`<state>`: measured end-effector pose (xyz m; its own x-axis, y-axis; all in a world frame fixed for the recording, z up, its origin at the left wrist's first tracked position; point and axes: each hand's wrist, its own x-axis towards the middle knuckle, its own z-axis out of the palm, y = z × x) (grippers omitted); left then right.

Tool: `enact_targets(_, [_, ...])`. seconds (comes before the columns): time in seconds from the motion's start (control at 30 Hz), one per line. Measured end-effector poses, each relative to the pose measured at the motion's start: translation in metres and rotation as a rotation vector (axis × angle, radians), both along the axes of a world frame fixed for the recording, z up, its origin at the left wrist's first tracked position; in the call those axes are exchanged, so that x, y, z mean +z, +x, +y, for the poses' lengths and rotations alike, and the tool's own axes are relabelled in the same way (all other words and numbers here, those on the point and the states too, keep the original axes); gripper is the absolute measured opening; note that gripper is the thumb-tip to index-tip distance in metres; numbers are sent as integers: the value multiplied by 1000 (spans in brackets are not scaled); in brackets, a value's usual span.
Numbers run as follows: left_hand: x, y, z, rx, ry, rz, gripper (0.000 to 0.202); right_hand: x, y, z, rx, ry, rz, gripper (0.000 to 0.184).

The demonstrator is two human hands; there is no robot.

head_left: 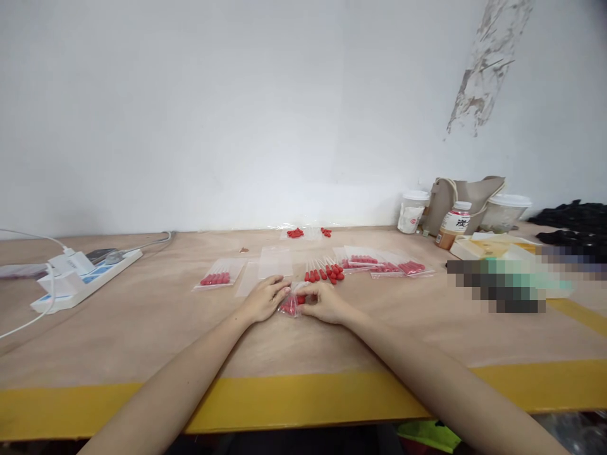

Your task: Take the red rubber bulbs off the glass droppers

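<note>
Between my hands lies a small clear plastic bag (pixel 288 308) with red-tipped pieces inside. My left hand (pixel 265 299) is closed at the bag's left side, its fingertips on the plastic. My right hand (pixel 327 304) pinches a red-tipped stick (pixel 301 300) at the right side of the bag; the stick's other end is hidden. Just beyond my right hand is a loose pile of white sticks with red tips (pixel 324 273). Flat clear bags (pixel 275 263) lie beyond my left hand.
A filled bag (pixel 219 274) lies to the left, and several filled bags (pixel 384 265) overlap on the right. Small red pieces (pixel 294 233) lie near the wall. A power strip (pixel 88 281) stands far left. A bottle (pixel 454 225), cups and a grey bag (pixel 439 202) stand back right.
</note>
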<state>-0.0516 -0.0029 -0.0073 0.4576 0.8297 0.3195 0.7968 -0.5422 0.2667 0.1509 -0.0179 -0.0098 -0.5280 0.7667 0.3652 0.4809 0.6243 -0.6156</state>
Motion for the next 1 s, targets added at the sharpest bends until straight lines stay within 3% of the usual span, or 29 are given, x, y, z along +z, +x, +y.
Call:
enact_targets(0.17, [0, 2, -2, 10, 18, 28, 47, 3, -2, -4, 4, 106, -68, 23])
enact_targets(0.33, [-1, 3, -2, 28, 25, 33, 48, 4, -11, -12, -78, 264, -107, 19])
enact_targets(0.53, [-1, 2, -1, 27, 4, 32, 47, 7, -12, -16, -187, 307, -148, 11])
enact_targets(0.6, [-1, 1, 0, 31, -8, 43, 47, 9, -7, -15, -217, 290, -157, 15])
enact_targets(0.73, [-2, 0, 1, 43, -29, 78, 47, 11, 0, -13, -142, 158, -185, 27])
enact_targets(1.0, [0, 1, 0, 39, -58, 91, 49, 7, -4, -9, -167, -5, -22, 17])
